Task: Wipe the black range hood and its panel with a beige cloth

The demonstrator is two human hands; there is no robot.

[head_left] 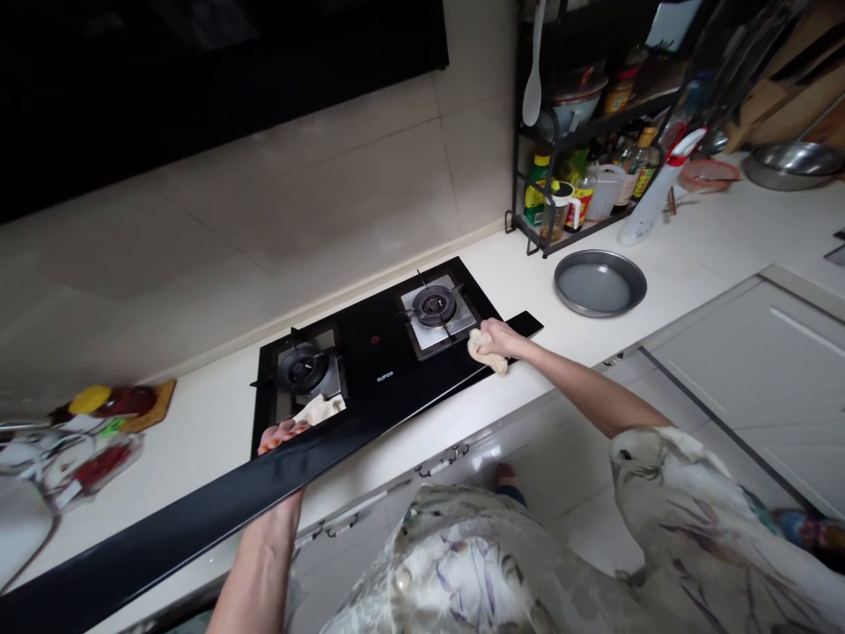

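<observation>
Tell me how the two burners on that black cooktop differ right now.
The right burner sits farther along the counter on a pale, clean-looking square plate, and the right hand presses a balled cloth at its front corner. The left burner sits on a darker-looking plate, with a flatter rag lying in front of it, near the left hand. Both are round, dark, unlit, and bare of pots.

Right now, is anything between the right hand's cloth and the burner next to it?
Nothing visible. The right hand presses a cloth on the stove's glass, right at the corner of the right burner. The left hand holds another cloth by the left burner, with a long black strip crossing its wrist.
</observation>
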